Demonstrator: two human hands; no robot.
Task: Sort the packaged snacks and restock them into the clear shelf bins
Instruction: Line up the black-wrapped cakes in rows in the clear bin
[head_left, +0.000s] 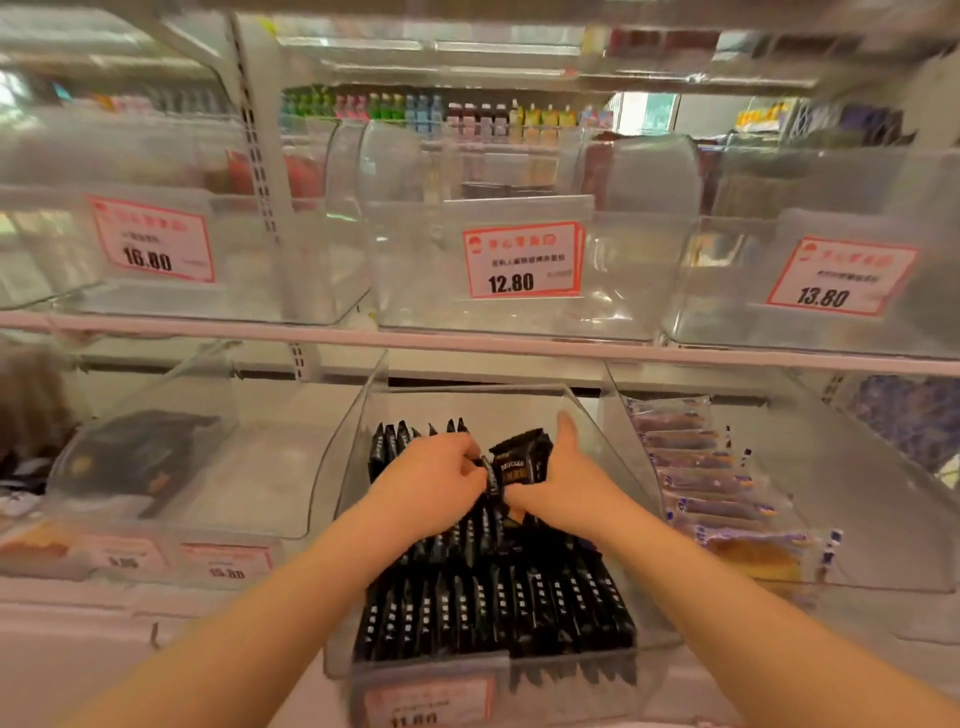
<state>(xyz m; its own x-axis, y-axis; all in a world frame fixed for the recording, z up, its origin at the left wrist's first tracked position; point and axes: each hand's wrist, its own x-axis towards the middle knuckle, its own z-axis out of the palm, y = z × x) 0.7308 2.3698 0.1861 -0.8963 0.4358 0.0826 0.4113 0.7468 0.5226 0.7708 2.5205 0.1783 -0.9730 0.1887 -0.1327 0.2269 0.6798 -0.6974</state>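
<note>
The middle clear bin (597, 431) on the lower shelf looks mostly filled with upright black snack packets (498, 597); its back is bare. Both arms reach in: the left hand (431, 483) pinches 1 packet's edge, the right hand (561, 483) grips a black packet (519, 460) above the rows.

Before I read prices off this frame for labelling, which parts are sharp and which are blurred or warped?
Head view: the 12.80 tag reads clearly; the 11.80 tag at the bottom edge is smeared; the right edge streaks with motion blur; wide-angle distortion bows the shelf rail.
</note>
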